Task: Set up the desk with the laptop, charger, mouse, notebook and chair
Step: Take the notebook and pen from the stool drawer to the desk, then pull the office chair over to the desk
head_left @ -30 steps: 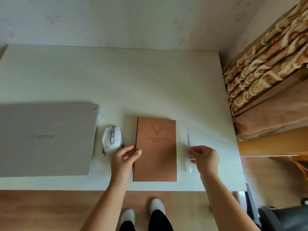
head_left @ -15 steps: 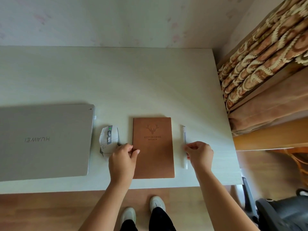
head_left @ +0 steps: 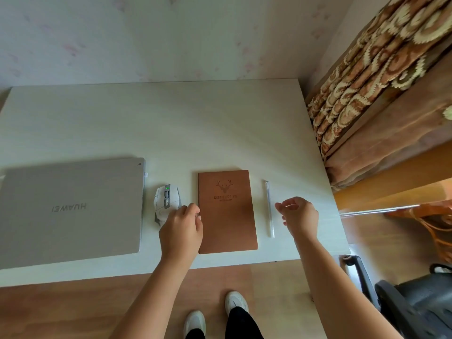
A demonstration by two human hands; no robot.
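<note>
— What writing can you read on the counter (head_left: 171, 123)?

— The closed grey laptop (head_left: 71, 211) at the left carries "HUAWEI" on its lid, upside down from this view. The brown notebook (head_left: 227, 211) in the middle has a stamped deer head with "KEEP ON GOING" beneath it, and a smaller line under that is too fine to read.

— And the mouse?

— The white mouse (head_left: 166, 201) sits between laptop and notebook, close to both, with a small green light near its wheel. Any logo on it is too blurred to make out.

— What else lies there?

— A slim clear pen (head_left: 269, 209) just right of the notebook, parallel to its edge and apart from it.

— Where are the hands?

— The left hand (head_left: 182, 231) is over the gap between mouse and notebook, its fingers curled at the notebook's left edge; whether they actually grip the cover I cannot tell, since the knuckles hide them. The right hand (head_left: 299, 216) hovers just right of the pen, fingers loosely curled with thumb and forefinger apart, holding nothing and clear of the pen.

— The chair?

— A dark office chair (head_left: 415, 304) shows at the lower right corner, on the wooden floor (head_left: 61, 311) beside the counter's end. No charger can be picked out. A patterned brown curtain (head_left: 371, 79) hangs at the right.
</note>
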